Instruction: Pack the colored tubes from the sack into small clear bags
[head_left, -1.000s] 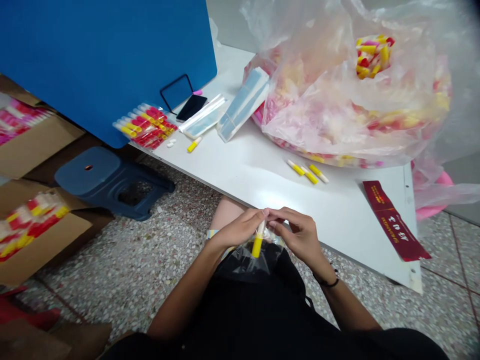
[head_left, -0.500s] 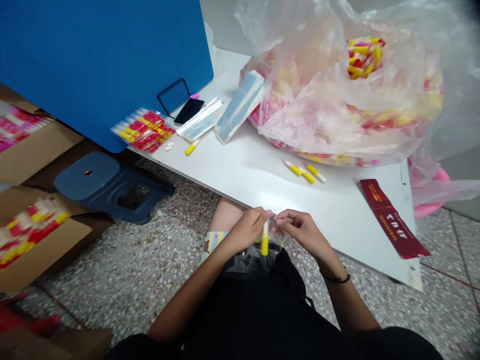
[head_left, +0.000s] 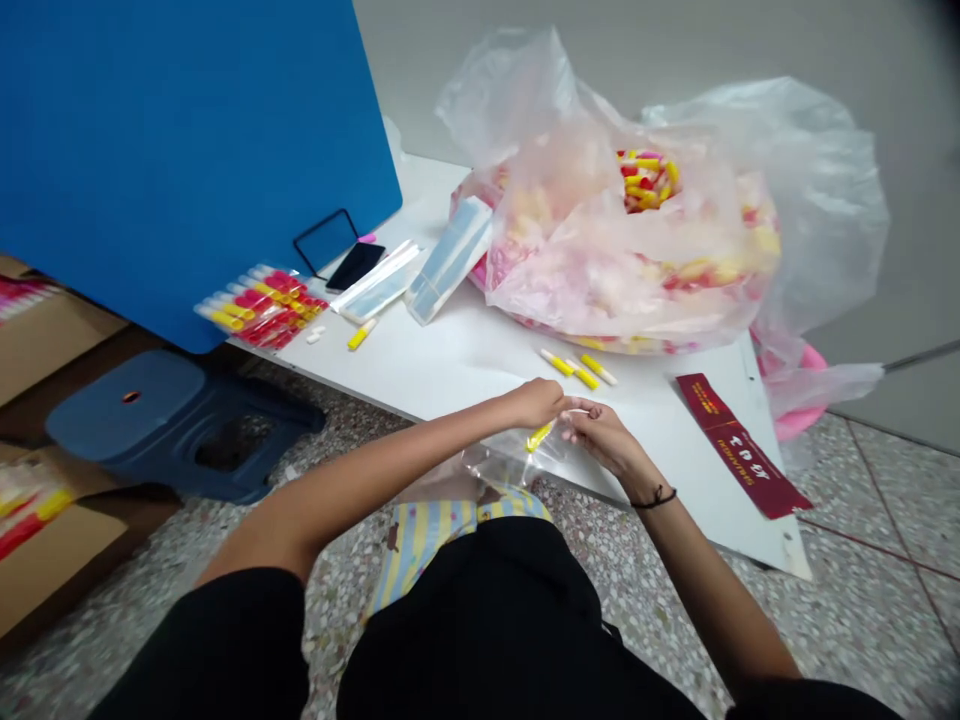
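Observation:
My left hand (head_left: pixel 536 403) and my right hand (head_left: pixel 600 435) meet above the white table's front edge, their fingertips pinching the top of a small clear plastic bag (head_left: pixel 499 465). A yellow-and-white marker pen (head_left: pixel 539 436) lies tilted inside that bag, partly hidden by its film. Just beyond my hands, several loose yellow-and-white marker pens (head_left: pixel 577 369) rest on the white table (head_left: pixel 465 375). A large clear plastic sack (head_left: pixel 622 260) holds a heap of red and yellow pens.
A blue board (head_left: pixel 180 150) stands at the table's left, near a black phone (head_left: pixel 355 266), packs of pens (head_left: pixel 261 307) and clear sleeves (head_left: pixel 450 260). A red paper strip (head_left: pixel 739 445) lies right. A dark blue stool (head_left: pixel 180 425) and cardboard boxes (head_left: pixel 52 530) stand on the speckled floor.
My hands have risen from my lap to the table edge and moved apart slightly. The pen, upright earlier, now tilts inside the bag. The whole view has shifted as my head moved.

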